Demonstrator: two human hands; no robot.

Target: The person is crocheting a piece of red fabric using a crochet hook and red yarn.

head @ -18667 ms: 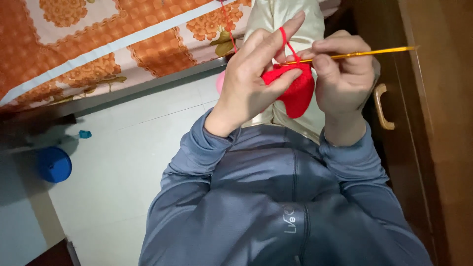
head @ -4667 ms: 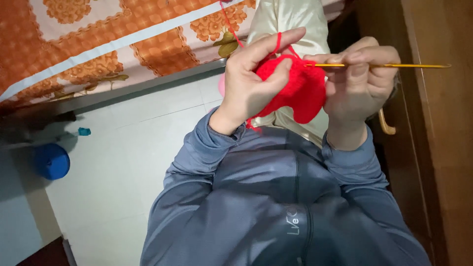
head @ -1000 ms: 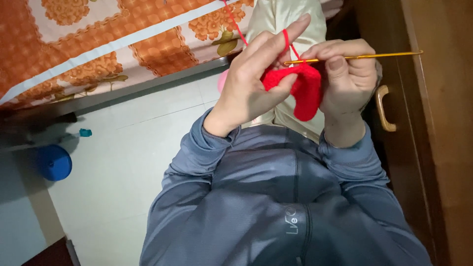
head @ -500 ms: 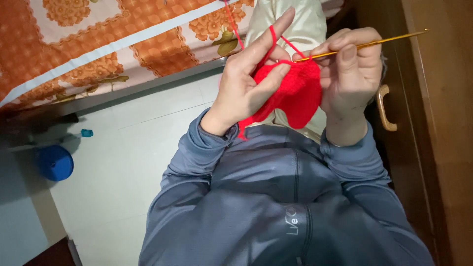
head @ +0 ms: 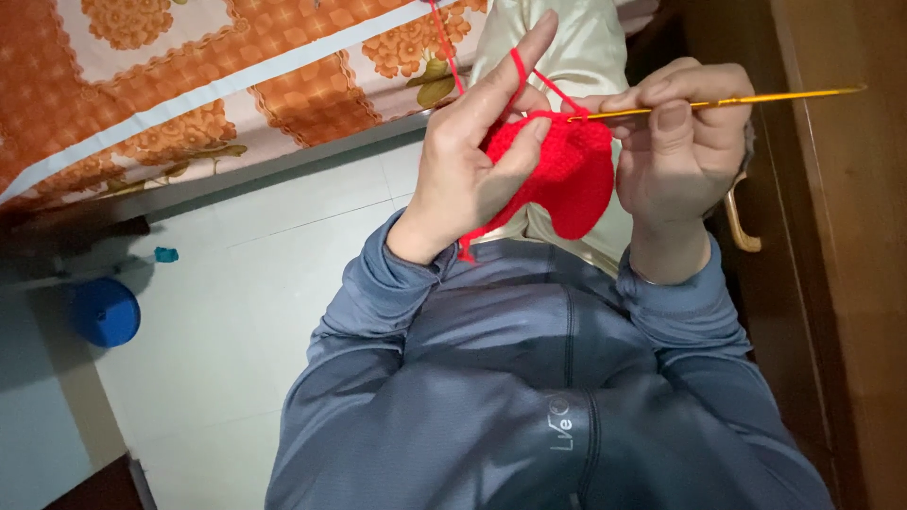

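Left hand pinches red crochet piece, yarn over forefinger. Right hand grips gold hook, handle toward 3 o'clock. Slack yarn risks dropped loop.

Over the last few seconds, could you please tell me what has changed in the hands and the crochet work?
The gold crochet hook has swung from tilted upward back to nearly level in the right hand. The left hand still pinches the red crocheted piece, yarn over its raised forefinger. The blue round container on the floor stayed put.
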